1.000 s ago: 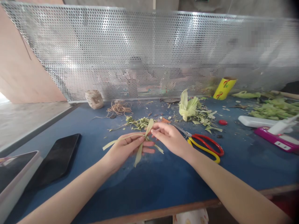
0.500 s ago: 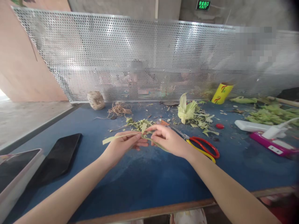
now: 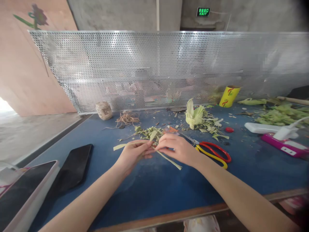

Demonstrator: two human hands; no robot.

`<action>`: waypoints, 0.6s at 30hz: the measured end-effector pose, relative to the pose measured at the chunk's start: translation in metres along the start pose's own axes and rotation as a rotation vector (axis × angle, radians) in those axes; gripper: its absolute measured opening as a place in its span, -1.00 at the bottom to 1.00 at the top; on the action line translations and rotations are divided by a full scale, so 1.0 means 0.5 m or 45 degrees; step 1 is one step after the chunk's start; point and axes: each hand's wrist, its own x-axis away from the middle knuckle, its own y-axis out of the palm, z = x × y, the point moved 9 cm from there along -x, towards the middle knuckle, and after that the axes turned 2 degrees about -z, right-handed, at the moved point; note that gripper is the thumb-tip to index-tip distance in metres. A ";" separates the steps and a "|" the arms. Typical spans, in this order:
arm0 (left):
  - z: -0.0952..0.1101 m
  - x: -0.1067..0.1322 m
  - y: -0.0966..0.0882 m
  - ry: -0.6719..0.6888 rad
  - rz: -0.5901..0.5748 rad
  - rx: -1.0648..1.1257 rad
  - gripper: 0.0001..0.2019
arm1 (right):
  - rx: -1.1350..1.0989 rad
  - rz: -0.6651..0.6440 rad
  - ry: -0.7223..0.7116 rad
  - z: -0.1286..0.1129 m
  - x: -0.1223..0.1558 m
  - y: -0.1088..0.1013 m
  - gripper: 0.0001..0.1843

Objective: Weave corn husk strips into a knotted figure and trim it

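My left hand [image 3: 135, 154] pinches flat, pale green strips of what looks like corn husk [image 3: 119, 147] between thumb and fingers. One strip end sticks out to the left, and a short tip stands up at the fingertips. Close against it, my right hand [image 3: 180, 149] has its fingertips closed on the same strips; another end slants out below it to the right. The exact crossing point is partly hidden by the fingers. Just behind the hands lies a heap of small green husk pieces [image 3: 145, 131]. Scissors [image 3: 217, 152] with red and yellow handles rest beside my right wrist.
Two phones lie at left, one black [image 3: 72, 166]. Farther back are a coil of brown twine [image 3: 127, 119], a pale rough block [image 3: 104, 110], a husk bundle [image 3: 195, 116], a yellow roll [image 3: 229, 96] and a purple power strip [image 3: 283, 147]. A perforated metal screen [image 3: 159, 64] borders the table.
My right fingers have closed in towards the left fingertips, and a strip end now shows below the right hand. The whole view has shifted slightly.
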 end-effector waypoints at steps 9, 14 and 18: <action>0.010 0.004 0.026 0.015 -0.162 0.253 -0.84 | 0.584 0.257 -0.184 -0.037 0.013 -0.020 -0.79; 0.000 0.008 0.029 0.003 -0.124 0.252 -0.87 | 1.019 0.273 -0.345 -0.090 0.015 0.028 -0.79; -0.016 0.012 0.038 -0.061 -0.111 0.244 -0.85 | 1.185 0.215 -0.410 -0.094 0.013 0.069 -0.82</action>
